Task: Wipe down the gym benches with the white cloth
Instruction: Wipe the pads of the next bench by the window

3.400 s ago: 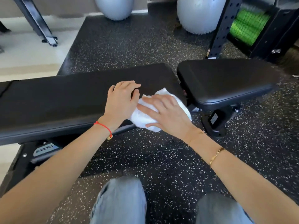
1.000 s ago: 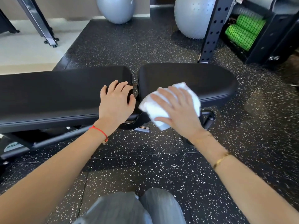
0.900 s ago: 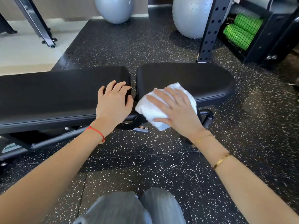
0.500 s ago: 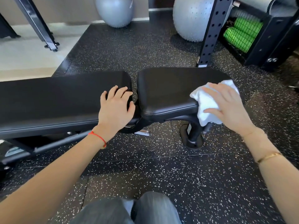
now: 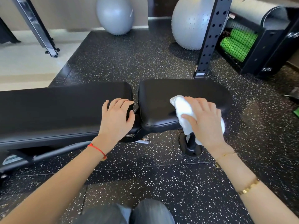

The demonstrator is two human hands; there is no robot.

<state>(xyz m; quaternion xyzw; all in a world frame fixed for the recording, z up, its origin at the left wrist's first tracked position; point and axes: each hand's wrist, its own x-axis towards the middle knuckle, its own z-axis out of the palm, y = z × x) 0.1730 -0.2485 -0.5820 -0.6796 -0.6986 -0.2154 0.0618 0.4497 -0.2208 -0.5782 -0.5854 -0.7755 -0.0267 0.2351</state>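
The right hand (image 5: 204,122) lies flat on the white cloth (image 5: 184,113), fingers spread and nearly straight, pressing it onto the seat pad (image 5: 161,101) of the gym bench. The cloth is bunched under the palm and covers the near right part of the pad; its lower end hangs over the pad's front edge. The spread, flat hand loads a broad area of cloth against the vinyl, which suits a wiping stroke better than a pinch would.

The left hand (image 5: 116,117) rests open on the end of the long back pad (image 5: 56,109), fingertips at the gap between the two pads, holding nothing. This placement likely braces the body and steadies the surface against the sideways push of the wipe.

The person faces the long side of the bench, knees (image 5: 126,212) low in view, which keeps both pads within reach.

The step in hand appears to be wiping the seat pad. The cloth's hanging end stands just in front of the bench's support post (image 5: 191,146); whether they touch cannot be told.
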